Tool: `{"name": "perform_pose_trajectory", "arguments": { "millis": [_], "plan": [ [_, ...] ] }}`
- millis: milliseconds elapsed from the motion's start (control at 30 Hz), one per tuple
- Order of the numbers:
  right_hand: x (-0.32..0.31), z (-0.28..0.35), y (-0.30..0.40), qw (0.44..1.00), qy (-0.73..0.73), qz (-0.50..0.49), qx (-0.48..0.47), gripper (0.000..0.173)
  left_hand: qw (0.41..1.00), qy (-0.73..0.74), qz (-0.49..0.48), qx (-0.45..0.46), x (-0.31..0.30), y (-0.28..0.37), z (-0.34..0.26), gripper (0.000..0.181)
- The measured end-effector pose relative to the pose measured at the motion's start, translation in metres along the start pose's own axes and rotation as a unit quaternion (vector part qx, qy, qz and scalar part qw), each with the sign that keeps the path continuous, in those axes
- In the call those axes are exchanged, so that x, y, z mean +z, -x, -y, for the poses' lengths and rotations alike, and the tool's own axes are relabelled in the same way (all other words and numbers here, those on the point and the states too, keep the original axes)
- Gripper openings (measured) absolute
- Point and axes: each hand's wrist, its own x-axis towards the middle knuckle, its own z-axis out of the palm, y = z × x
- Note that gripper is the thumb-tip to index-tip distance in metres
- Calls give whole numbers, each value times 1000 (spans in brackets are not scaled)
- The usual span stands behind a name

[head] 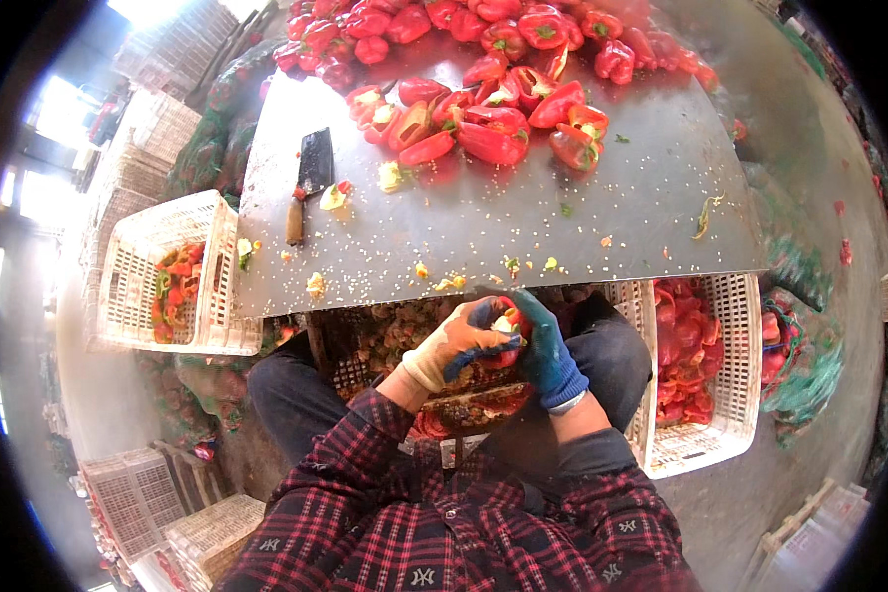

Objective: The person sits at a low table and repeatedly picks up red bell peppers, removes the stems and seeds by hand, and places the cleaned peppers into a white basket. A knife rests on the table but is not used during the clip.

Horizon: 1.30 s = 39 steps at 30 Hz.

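Just in front of the edge of a metal table [429, 248], my left hand [455, 337], in a cream and blue work glove, and my right hand [551, 348], in a blue-green glove, are closed around a red bell pepper [505, 357]. Pale core shows at the pepper's opening, between the hands. On the table lie cut red peppers [492, 137], and behind them a heap of red peppers [414, 26]. A cleaver [315, 166] with a wooden handle rests at the table's left. Bits of pale core [389, 176] and many seeds are scattered over the metal.
At the left stands a white plastic crate [122, 281] with pepper pieces; another crate [736, 399] at the right holds red pieces. Below the hands is a container of scraps [392, 340]. Green mesh sacks [806, 370] lie at the far right, stacked crates [137, 492] at lower left.
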Motion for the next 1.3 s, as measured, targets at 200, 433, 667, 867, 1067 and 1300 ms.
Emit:
{"name": "perform_pose_trajectory", "arguments": {
  "millis": [200, 433, 667, 867, 1067, 1300],
  "plan": [
    [-1, 13, -15, 995, 80, 33, -47, 66, 989, -121, -42, 66, -12, -15, 27, 37],
    [27, 27, -29, 952, -199, -73, 219, 28, 718, -658, -124, 191, -14, 10, 1, 49],
    [39, 55, -47, 926, -315, -20, 206, 35, 789, -570, -150, 175, -45, 37, -19, 45],
    [-2, 85, -49, 745, -544, -168, 348, 37, 799, -570, -188, 24, -103, 5, -45, 50],
    [-139, 69, 17, 946, 62, -306, 88, 32, 592, -725, -332, 116, -121, -89, -107, 55],
    [-238, 32, 90, 804, -128, -514, 268, 50, 629, -674, -331, 202, -151, -141, -44, 54]
  ]
}}
